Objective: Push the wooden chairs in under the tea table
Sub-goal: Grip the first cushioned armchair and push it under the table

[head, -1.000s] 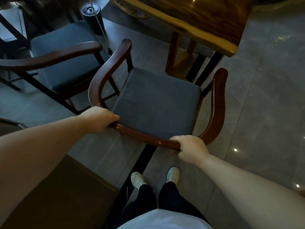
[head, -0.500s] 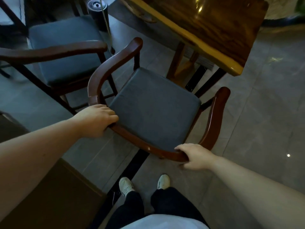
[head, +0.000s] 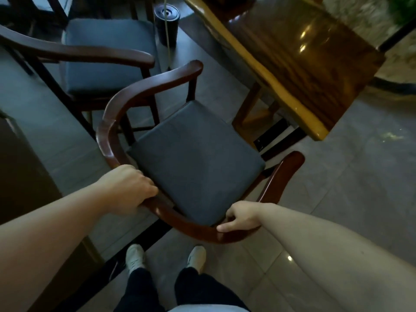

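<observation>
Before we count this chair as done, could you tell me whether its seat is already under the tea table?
No, the chair's cushioned seat lies fully in the open, short of the tea table edge.

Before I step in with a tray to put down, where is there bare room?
Bare floor right of the chair, beyond the table corner. Crowded left: second chair, black canister.
</observation>
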### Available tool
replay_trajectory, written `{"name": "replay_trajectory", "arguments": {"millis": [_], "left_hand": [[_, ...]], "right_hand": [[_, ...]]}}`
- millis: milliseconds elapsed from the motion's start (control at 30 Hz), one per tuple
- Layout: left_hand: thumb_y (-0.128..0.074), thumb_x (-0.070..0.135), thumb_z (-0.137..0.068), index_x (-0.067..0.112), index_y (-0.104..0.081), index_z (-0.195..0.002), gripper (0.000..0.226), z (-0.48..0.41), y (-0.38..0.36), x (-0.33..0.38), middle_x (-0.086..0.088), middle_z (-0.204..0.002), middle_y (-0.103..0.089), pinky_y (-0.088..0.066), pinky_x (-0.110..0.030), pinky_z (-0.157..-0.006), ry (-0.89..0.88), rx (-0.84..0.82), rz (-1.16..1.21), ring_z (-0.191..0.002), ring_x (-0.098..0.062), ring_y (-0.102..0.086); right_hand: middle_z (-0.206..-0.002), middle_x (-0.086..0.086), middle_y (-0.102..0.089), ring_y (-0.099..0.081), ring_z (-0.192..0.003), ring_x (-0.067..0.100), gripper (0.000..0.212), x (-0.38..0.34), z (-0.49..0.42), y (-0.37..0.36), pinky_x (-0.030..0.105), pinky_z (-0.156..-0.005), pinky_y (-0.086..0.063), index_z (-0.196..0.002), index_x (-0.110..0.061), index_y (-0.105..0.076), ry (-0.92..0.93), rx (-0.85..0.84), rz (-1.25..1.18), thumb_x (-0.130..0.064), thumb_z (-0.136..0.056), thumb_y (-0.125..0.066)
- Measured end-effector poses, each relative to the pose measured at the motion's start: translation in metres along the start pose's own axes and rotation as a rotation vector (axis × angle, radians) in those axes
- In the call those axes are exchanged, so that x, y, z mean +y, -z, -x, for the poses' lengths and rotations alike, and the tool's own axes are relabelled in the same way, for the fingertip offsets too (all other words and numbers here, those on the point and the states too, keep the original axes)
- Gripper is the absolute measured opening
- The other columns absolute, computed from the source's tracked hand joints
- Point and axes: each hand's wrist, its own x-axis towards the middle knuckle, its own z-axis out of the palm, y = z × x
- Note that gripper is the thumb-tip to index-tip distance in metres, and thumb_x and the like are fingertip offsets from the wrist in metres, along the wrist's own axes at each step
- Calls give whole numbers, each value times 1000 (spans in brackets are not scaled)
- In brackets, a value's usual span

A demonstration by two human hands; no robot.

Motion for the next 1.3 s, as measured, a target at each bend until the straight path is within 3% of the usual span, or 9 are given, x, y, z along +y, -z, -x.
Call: {"name": "replay_trajectory", "arguments": {"millis": [133, 300, 667, 867, 967, 1067, 1167, 1233, 1300], "left_hand": [[-46, 45, -80, 33, -60, -100, 27, -14, 9, 20, 10, -95, -66, -49, -36, -79, 21, 37, 26, -90, -16, -63], [-50, 49, -80, 29, -59, -91, 25, -45, 22, 52, 6, -86, -67, -43, -32, -61, 17, 122, 24, -80, -22, -65], [-51, 44, -84, 27, -52, -103, 25, -62, 33, 61, 5, -99, -62, -46, -37, -67, -62, 51, 44, -92, -23, -59], [-38, 55, -78, 32, -54, -107, 40, -47, 25, 17, 10, -99, -61, -51, -37, -71, -107, 110, 3, -94, -16, -57], [-30, 60, -76, 32, -53, -116, 55, -44, 26, -13, 10, -109, -62, -51, -37, -78, -146, 86, -20, -102, -15, -56], [-48, 47, -87, 32, -49, -124, 39, -44, 22, -39, 10, -116, -60, -50, -37, -83, -169, 43, -36, -109, -14, -53], [-47, 32, -91, 34, -49, -115, 24, -50, 24, -52, 12, -101, -62, -51, -37, -73, -251, -25, -55, -92, -14, -59], [-45, 30, -92, 33, -49, -109, 18, -54, 27, -54, 11, -92, -62, -48, -34, -65, -315, -49, -96, -81, -15, -60], [-44, 31, -92, 31, -48, -106, 15, -57, 28, -56, 9, -89, -62, -45, -33, -63, -340, -75, -128, -78, -17, -60]], "right_hand": [[-109, -2, -62, -56, -97, 18, 86, 20, 2, 6, 36, -81, -41, -120, -18, -66, -49, 8, -2, -87, -81, -34], [-137, 6, -58, -54, -121, 24, 75, 63, 12, 20, 39, -100, -42, -136, -19, -54, -84, 39, 53, -76, -91, -34], [-121, 4, -63, -57, -97, 18, 61, 87, 14, 16, 34, -82, -45, -126, -20, -58, -44, 68, 95, -68, -96, -37], [-106, -8, -60, -56, -91, 12, 44, 45, 36, 21, 30, -75, -46, -117, -26, -58, 56, 426, -115, -63, -94, -50], [-108, -13, -59, -58, -100, 9, 49, 8, 53, 30, 30, -82, -49, -117, -32, -58, 102, 581, -288, -71, -88, -48], [-121, -12, -60, -55, -109, 7, 73, -28, 69, 31, 31, -89, -48, -124, -33, -56, 142, 615, -376, -85, -76, -41], [-137, -8, -54, -50, -121, 11, 98, -55, 73, 28, 36, -99, -46, -136, -31, -49, 105, 514, -351, -96, -63, -42], [-145, -7, -48, -45, -130, 14, 102, -71, 71, 20, 35, -105, -41, -145, -28, -42, 91, 422, -364, -90, -64, -55], [-141, -6, -53, -49, -127, 16, 81, -85, 64, 7, 34, -103, -44, -146, -25, -43, 66, 416, -326, -61, -79, -72]]}}
